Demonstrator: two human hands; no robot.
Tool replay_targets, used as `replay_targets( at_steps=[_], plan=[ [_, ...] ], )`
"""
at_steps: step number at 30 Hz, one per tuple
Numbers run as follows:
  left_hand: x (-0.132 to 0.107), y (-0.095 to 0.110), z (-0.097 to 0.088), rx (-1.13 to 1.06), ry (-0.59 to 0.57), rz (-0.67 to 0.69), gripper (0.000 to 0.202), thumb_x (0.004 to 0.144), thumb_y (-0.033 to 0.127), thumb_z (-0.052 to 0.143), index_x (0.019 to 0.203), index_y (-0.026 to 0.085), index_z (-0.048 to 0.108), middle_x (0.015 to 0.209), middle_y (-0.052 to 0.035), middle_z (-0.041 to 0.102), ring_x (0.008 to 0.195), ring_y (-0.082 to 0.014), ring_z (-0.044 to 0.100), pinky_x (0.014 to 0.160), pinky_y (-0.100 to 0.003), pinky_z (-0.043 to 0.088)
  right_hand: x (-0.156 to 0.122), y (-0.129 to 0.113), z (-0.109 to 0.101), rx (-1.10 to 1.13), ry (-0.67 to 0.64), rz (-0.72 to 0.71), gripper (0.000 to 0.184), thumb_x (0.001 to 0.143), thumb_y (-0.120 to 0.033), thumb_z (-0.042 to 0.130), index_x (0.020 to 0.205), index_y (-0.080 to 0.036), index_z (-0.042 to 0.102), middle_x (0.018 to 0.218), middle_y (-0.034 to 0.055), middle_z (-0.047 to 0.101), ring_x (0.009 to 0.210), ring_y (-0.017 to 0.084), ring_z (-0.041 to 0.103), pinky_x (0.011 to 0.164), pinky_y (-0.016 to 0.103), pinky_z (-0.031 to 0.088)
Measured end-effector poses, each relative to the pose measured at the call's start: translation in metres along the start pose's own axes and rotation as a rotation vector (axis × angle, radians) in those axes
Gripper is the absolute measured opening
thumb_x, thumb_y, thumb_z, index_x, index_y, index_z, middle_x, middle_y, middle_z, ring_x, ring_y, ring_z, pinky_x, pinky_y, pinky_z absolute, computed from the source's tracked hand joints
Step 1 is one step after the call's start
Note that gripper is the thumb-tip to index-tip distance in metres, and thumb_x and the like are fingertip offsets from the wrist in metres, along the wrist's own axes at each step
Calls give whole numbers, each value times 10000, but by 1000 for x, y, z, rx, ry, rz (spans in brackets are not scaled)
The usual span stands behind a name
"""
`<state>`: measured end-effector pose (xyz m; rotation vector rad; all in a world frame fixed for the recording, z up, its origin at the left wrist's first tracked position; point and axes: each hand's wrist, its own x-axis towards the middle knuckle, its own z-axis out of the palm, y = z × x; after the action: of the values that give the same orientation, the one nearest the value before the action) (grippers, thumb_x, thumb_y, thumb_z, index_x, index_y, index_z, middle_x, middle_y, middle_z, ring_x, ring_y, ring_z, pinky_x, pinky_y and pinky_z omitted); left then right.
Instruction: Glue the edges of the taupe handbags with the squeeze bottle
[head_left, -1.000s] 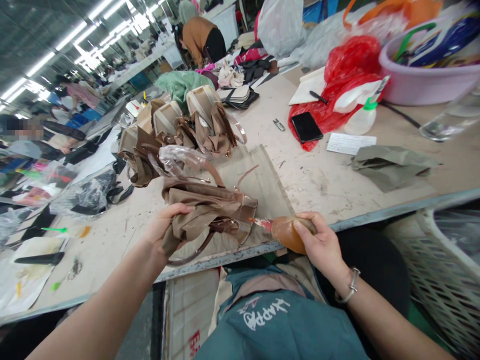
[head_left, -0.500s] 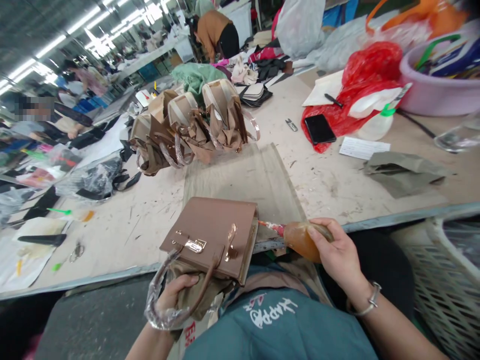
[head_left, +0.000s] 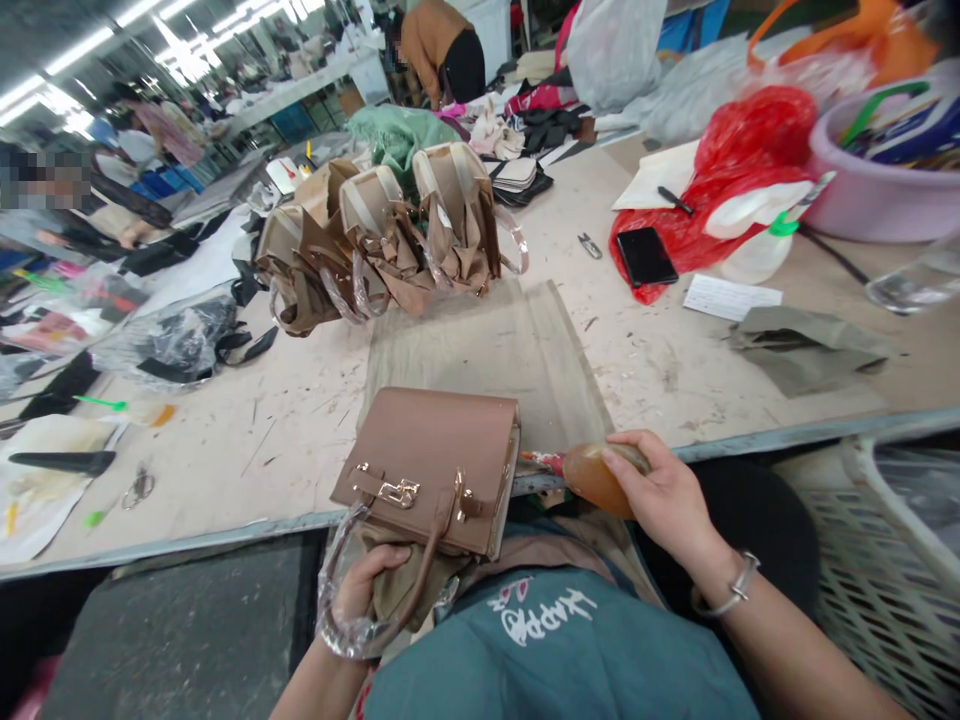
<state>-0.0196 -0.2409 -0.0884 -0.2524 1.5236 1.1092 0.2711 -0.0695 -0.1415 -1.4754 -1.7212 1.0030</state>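
Note:
A brown handbag [head_left: 442, 435] with gold hardware rests tilted at the table's front edge, over my lap. My left hand [head_left: 367, 580] reaches through its plastic-wrapped handle [head_left: 337, 640] and is closed on the bag's loose olive-brown lining [head_left: 420, 580]; some fingers are hidden by the cloth. In my right hand [head_left: 660, 490] is a squeeze bottle of amber glue [head_left: 600, 478], fingers wrapped round it. The bottle's red, whitish-crusted nozzle [head_left: 544, 460] points left, its tip at the bag's right side edge. Whether the tip touches the bag I cannot tell.
Several unfinished brown bags [head_left: 382, 230] stand farther back on the table [head_left: 660, 370]. A phone [head_left: 645, 257] lies on a red plastic bag, near a lilac basin [head_left: 862, 200]. A white plastic crate [head_left: 862, 540] stands at right. Other people work in the background.
My view has shifted slightly. The handbag appears turned a little and moved slightly right with my left hand, while the glue bottle's nozzle stays near its side edge.

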Motion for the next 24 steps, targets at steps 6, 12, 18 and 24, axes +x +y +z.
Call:
replay_targets(
  at_steps=[6,12,18,24],
  plan=[
    [-6,4,4,4,61,-79,342,607,106,628,936,159,706,878,-76,758,1145,-348,577,968,-426,481,4,-6,4,-81,-25,-118,244,843,-424,537,929,-205,603,858,41,658,792,205,623,763,347,484],
    [0,2,-2,3,-38,-4,266,572,110,652,818,172,731,822,-57,759,1132,-344,587,960,-384,489,8,-11,7,-152,-19,-240,212,857,-383,525,935,-199,597,878,63,655,815,218,628,776,362,495],
    [2,2,-5,7,-42,-13,383,578,113,650,945,182,735,823,-52,761,1119,-337,597,977,-382,477,10,-14,10,-182,-33,-285,186,868,-362,514,933,-205,591,876,59,648,824,218,622,787,362,494],
    [6,0,-9,-1,-31,-67,532,591,129,658,1121,151,689,848,-65,760,1136,-349,579,984,-406,473,12,-12,16,-146,-45,-231,192,856,-367,517,922,-206,601,876,54,657,828,217,621,780,358,488]
  ],
)
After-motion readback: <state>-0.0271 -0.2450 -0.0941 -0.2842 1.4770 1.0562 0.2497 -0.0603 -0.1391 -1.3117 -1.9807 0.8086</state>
